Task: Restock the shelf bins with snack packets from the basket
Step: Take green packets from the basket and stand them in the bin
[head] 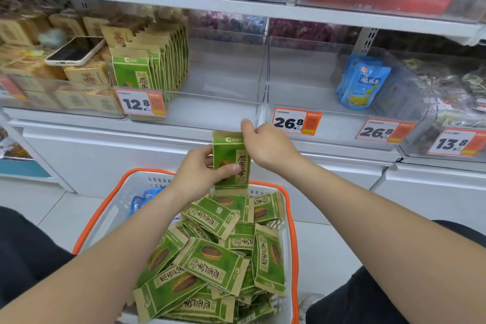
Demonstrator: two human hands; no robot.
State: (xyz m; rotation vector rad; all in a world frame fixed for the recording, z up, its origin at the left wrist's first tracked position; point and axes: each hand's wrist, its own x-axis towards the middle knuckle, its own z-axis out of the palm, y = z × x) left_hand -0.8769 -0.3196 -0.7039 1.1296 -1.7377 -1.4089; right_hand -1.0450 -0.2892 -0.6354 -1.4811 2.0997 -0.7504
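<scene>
Green seed packet (pixel 226 148): upright, printed face to camera, held in the air just above the far rim of the basket (pixel 294 221) and below the shelf's front edge.
Left hand (pixel 196 175): grip closed round the packet's lower half, thumb across the front, fingers behind.
Right hand (pixel 268 146): grip pinching the packet's top right corner, fingers curled over the edge.
Can't tell whether it's one packet or a few stacked.

Basket: white plastic with an orange rim, on the tiled floor between the person's dark-clothed legs.
It holds a loose pile of matching green packets (pixel 210 260), lying flat at all angles.
Blue pouches (pixel 142 201) sit in its far left corner, partly hidden by the left wrist.

Shelf beyond the hands: clear bin (pixel 223 92) with a row of the same green packets (pixel 157 68) standing on edge at its left end. A 12.8 price tag (pixel 142 104) is on the front below them.
Next bin to the right (pixel 315 79): blue pouches (pixel 364 84) upright toward its right side, with a 26.8 tag (pixel 297 121) on the front.
Bin to the left: brown packets (pixel 84 75) with a phone (pixel 76 51) lying screen-up on top, tilted.
</scene>
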